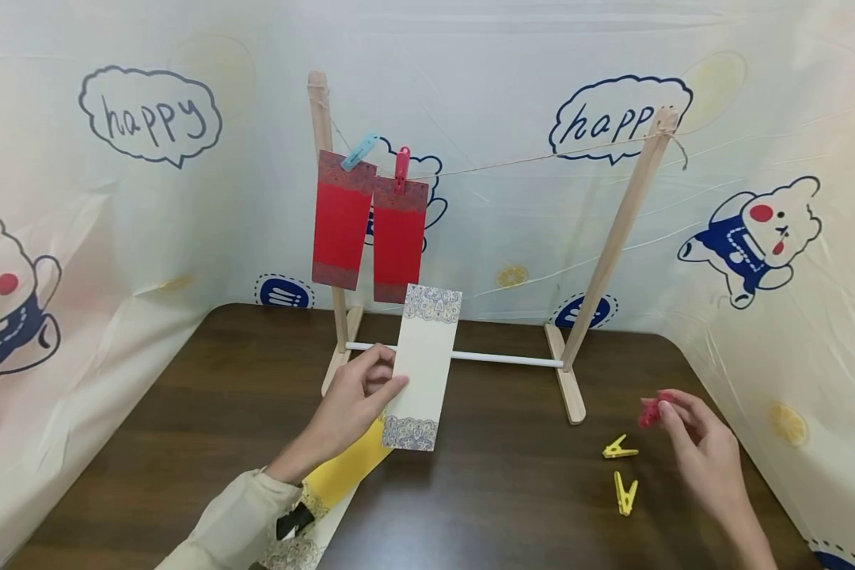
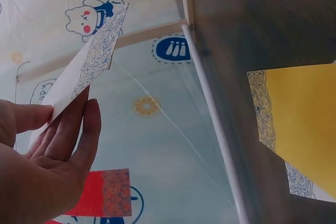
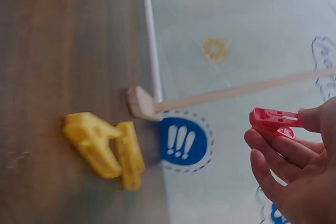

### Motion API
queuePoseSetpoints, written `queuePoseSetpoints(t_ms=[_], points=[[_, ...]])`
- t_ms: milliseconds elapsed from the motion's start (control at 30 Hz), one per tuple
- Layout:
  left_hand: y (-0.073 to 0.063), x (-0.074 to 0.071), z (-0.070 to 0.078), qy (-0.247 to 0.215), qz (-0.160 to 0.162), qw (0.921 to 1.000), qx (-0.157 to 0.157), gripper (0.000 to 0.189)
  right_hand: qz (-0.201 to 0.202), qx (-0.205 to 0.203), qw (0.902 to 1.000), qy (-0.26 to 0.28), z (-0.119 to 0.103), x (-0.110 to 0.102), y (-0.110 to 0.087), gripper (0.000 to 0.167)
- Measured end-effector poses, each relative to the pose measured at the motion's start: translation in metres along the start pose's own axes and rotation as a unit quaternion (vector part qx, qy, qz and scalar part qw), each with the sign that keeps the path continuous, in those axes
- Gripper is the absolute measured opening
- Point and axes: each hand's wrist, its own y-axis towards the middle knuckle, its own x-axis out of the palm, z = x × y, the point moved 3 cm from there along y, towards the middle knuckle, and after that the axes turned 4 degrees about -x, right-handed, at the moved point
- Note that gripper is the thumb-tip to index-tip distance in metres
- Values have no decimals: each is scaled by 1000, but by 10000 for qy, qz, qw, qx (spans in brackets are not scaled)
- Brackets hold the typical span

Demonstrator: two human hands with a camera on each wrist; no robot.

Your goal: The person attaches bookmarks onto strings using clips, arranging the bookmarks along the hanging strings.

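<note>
A white card with blue lace-patterned ends (image 1: 426, 364) is pinched along its left edge by the left hand (image 1: 359, 408), upright above the table. In the left wrist view the thumb and fingers (image 2: 73, 129) press it from both sides. The right hand (image 1: 708, 451) pinches a red clothespin (image 3: 273, 119) between thumb and fingers, over the table's right side. Two yellow clothespins (image 1: 620, 448) (image 1: 625, 494) lie on the table just left of that hand. Two red cards (image 1: 343, 226) (image 1: 399, 237) hang from a string, one by a blue clothespin (image 1: 361, 152), the other by a red one (image 1: 402, 169).
A wooden stand with two posts (image 1: 616, 245) and a white crossbar (image 1: 506, 359) stands at the table's back, the string (image 1: 499, 166) tied between its tops. A yellow card (image 1: 349, 467) lies over a white patterned one (image 1: 335, 526) beneath the left arm. A printed curtain (image 1: 470, 47) surrounds the table.
</note>
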Motion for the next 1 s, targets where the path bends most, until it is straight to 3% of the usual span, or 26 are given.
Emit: queuePoseSetpoints(t_ms=[433,733,833,1000], points=[[22,-2,6,134,115,9998,69,18,-547,-601,9965,-173,-55,-1,31,24],[43,0,17,-8,200,9997,162,22,-626,-912,9936,-224,-80,-3,54,25],[49,-1,20,-42,195,9996,193,23,-554,-1073,9924,-246,-90,-5,59,24],[59,-3,25,-85,207,9994,269,21,-136,-1803,9830,-325,-111,-7,72,26]])
